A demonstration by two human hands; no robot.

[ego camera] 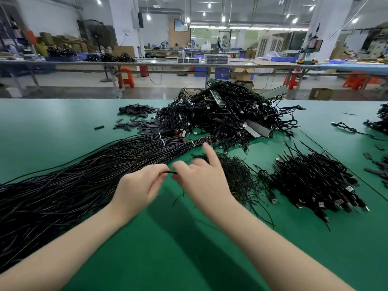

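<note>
Pinches a short black piece (171, 172) between thumb and curled fingers of the left hand (138, 185), the piece jutting from its fingertips toward the thumb of the right hand (201, 181). Shows the right hand blurred, forefinger raised straight, any hold on the piece impossible to tell. Left of the left hand, a long wire bundle (84, 175); just beyond the right hand, a small wire heap (237, 175).
</note>
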